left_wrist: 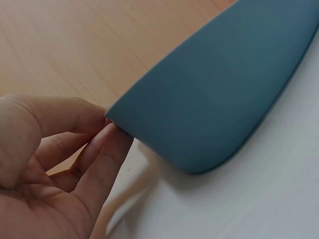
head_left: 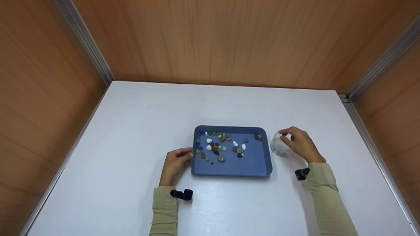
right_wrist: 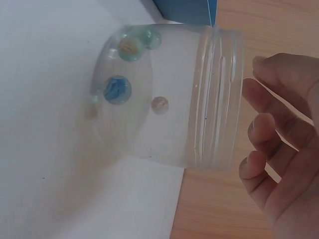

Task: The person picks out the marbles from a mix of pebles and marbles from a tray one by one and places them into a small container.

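Note:
My left hand (head_left: 174,164) pinches the left rim of a blue rectangular tray (head_left: 252,164); the left wrist view shows the fingertips at the edge of its wall. In the tray lie several pebbles, among them a large grey one (head_left: 221,158) and a white one (head_left: 243,147), and small dark blue pieces (head_left: 198,144). Right of the tray stands a clear jar (right_wrist: 174,134) without a lid. Glass marbles show near its bottom, one of them blue (right_wrist: 117,89). A small pinkish marble (right_wrist: 160,104) appears higher up. Over the jar's mouth, my right hand (head_left: 300,144) has loosely bent fingers and no visible object.
A white table (head_left: 147,114) carries the tray and jar. Wood-look panels (head_left: 213,42) rise behind it and at both sides, joined by metal corner profiles (head_left: 87,39). Black wrist cameras sit on both sleeves.

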A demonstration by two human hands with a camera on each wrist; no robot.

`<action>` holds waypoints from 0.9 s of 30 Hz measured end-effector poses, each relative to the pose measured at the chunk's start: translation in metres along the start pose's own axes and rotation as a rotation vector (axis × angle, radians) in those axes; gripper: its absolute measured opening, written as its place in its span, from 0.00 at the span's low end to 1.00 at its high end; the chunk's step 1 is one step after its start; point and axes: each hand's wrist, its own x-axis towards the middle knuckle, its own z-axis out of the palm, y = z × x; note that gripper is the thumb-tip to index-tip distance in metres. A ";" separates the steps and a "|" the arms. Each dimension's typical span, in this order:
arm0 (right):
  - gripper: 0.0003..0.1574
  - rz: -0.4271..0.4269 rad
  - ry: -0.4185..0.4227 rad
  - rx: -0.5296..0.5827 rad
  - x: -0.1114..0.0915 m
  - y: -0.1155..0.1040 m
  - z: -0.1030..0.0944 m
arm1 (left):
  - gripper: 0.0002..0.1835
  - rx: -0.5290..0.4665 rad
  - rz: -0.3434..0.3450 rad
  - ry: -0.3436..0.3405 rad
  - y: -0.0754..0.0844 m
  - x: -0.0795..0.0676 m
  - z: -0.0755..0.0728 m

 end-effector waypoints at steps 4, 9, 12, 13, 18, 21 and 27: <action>0.14 -0.012 0.012 -0.004 0.001 -0.001 0.002 | 0.14 0.005 -0.006 0.005 0.000 0.000 0.000; 0.13 -0.051 0.038 0.008 0.003 -0.005 0.005 | 0.15 0.011 -0.011 -0.001 0.004 -0.002 0.000; 0.12 -0.056 0.037 0.014 0.004 -0.008 0.007 | 0.15 0.022 -0.011 0.000 0.004 -0.002 0.000; 0.12 -0.058 0.036 0.015 0.005 -0.009 0.007 | 0.15 0.026 -0.012 0.001 0.004 -0.002 0.000; 0.13 -0.068 0.029 0.013 0.008 -0.015 0.010 | 0.15 0.035 -0.011 0.012 0.001 0.001 -0.001; 0.14 -0.068 0.018 0.017 0.010 -0.018 0.012 | 0.15 0.034 -0.012 0.010 0.000 0.002 -0.001; 0.14 -0.082 0.014 0.037 0.015 -0.022 0.016 | 0.15 0.032 -0.014 0.006 0.001 0.001 -0.001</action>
